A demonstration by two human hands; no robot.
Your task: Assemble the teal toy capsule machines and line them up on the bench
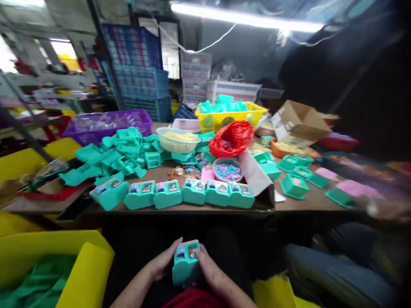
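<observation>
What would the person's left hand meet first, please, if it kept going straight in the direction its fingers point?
The left hand points up and right, and its fingers already touch the teal toy that both hands hold, so that comes first; the right hand is beyond.

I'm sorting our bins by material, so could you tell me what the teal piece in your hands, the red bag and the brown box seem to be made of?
The teal piece, held by left hand and right hand, looks like moulded plastic: uniform colour, rounded edges, slight sheen. The red bag seems thin glossy plastic film, crinkled. The brown box looks like matt cardboard with folded flaps.
</observation>
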